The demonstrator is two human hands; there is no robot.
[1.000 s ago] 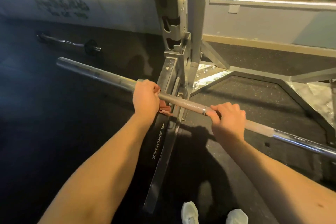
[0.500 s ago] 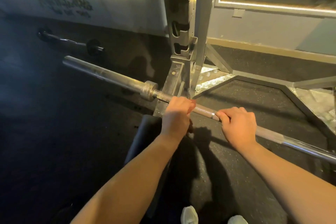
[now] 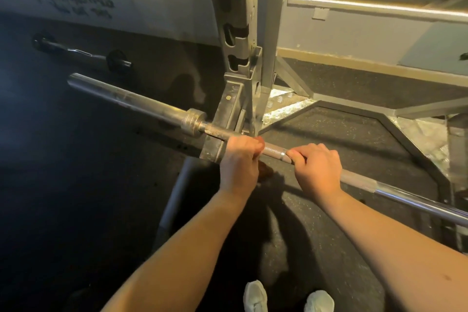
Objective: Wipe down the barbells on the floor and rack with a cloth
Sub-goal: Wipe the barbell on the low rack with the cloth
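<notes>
Left hand [image 3: 239, 163] fingers clamp a reddish-brown cloth [image 3: 261, 144] around the long steel barbell [image 3: 152, 105] (at the grey metal rack [image 3: 236, 33]); right hand [image 3: 316, 168] grips bare shaft.

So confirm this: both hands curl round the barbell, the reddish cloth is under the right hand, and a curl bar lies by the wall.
Wrong on one point: the head view shows the reddish cloth under the left hand; the right hand holds bare barbell. Both hands do curl round it, and the curl bar does lie by the wall.
</notes>
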